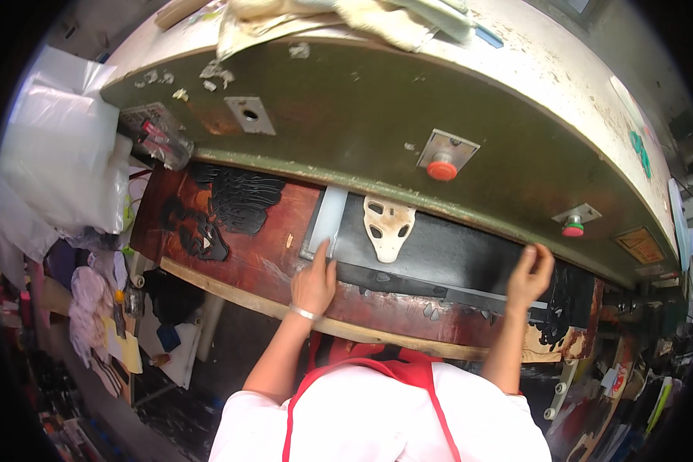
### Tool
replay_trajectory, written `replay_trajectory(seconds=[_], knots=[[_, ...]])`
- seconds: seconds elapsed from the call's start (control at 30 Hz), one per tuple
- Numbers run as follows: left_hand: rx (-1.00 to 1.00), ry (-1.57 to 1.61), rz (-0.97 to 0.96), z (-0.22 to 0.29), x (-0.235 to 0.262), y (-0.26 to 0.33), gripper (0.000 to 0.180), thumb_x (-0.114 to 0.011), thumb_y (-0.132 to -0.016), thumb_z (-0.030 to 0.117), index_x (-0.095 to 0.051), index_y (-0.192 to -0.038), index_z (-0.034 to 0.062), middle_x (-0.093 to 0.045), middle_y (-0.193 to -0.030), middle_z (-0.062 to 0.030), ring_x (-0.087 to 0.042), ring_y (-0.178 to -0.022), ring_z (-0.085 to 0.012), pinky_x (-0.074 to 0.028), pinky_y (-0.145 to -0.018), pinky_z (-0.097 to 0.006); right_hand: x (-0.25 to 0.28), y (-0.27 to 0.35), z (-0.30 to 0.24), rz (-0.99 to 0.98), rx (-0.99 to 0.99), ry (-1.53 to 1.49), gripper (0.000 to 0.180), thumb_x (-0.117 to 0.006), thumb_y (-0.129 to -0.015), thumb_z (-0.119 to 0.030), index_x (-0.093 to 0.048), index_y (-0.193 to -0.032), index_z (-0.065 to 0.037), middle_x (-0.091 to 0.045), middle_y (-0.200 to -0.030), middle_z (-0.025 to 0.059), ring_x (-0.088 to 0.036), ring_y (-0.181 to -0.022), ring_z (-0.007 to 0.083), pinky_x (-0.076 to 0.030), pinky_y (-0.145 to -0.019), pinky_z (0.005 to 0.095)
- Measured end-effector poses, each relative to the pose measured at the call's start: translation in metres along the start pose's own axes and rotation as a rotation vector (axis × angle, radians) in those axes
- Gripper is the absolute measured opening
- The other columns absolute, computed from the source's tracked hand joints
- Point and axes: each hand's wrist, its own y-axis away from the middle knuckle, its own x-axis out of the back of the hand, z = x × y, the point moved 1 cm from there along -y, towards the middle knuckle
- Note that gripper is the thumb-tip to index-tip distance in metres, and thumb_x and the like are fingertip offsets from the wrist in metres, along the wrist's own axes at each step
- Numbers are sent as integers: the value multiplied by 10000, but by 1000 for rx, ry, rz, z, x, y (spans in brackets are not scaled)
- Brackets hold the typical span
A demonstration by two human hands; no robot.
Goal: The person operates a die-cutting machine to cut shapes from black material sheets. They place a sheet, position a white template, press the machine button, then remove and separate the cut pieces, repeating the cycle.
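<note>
Worn reddish-brown wood forms the surface (262, 254) under a green press head (346, 115) with red buttons. On it lies a black sheet (446, 254), flat and dark, with a pale cutting die (389, 225) resting on its upper part and a white strip (327, 219) at its left edge. The left hand (313, 283) presses the sheet's left edge, fingers close together and extended. The right hand (530, 276) touches its right edge, fingers curled narrow.
</note>
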Motion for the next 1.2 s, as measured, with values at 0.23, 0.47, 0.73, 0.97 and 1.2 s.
replay_trajectory(seconds=[0.23, 0.47, 0.73, 0.97, 1.2], knots=[[-219, 43, 164, 18, -31, -22, 175, -639, -813, 124, -674, -975, 69, -666, -779, -135, -637, -674, -320, -506, -619, -413, 17, -81, 14, 79, 183, 301, 246, -427, -982, -105, -495, -794, 37, -456, -804, 137, -463, -721, 262, -400, -672, 359], [-194, 58, 180, 23, -36, -46, 123, -626, -814, 132, -696, -905, 89, -674, -758, -130, -641, -642, -310, -517, -588, -401, 24, -67, 40, 19, 112, 236, 258, -424, -1003, -173, -525, -877, 27, -475, -869, 126, -484, -808, 245, -413, -744, 354], [-207, 166, 322, 15, -58, -24, 103, -626, -774, 183, -648, -811, 90, -632, -838, -91, -616, -848, -287, -493, -775, -416, 21, 80, 44, -770, -304, 192, 492, -634, -900, -151, -465, -1331, 18, -624, -1114, 148, -586, -987, 195, -458, -884, 308], [-199, 199, 214, 10, -56, 16, 84, -622, -759, 147, -601, -724, 73, -574, -790, -63, -556, -862, -247, -426, -763, -382, 52, 103, 35, -624, -4, 226, 221, -639, -877, -178, -699, -918, 30, -696, -864, 184, -667, -768, 295, -528, -715, 365], [-3, 283, -77, 1, -36, 75, 107, -616, -795, 174, -622, -802, 67, -614, -791, -99, -588, -799, -289, -467, -712, -414, -11, 78, -5, -336, 194, -41, 246, -698, -850, -168, -685, -948, 57, -697, -882, 168, -660, -784, 262, -530, -739, 372]])
